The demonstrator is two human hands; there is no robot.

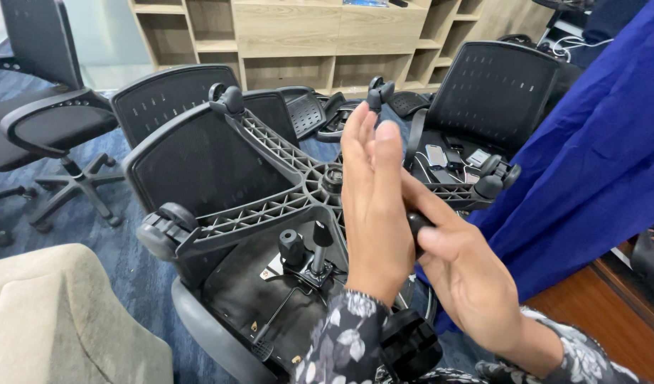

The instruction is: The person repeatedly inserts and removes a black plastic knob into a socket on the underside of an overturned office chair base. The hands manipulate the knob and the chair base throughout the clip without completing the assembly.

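Your left hand [373, 206] and right hand [465, 270] are both bare, with no rings or gloves showing. You wear long dark sleeves [341, 341] printed with pale grey-white flowers, ending at each wrist.

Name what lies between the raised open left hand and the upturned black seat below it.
In the head view, the black plastic star-shaped chair base lies between left hand and seat.

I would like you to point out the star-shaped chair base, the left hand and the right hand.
star-shaped chair base [320, 183]: head view, on its central hub.
left hand [373, 206]: head view, on its back.
right hand [458, 267]: head view, on its back.
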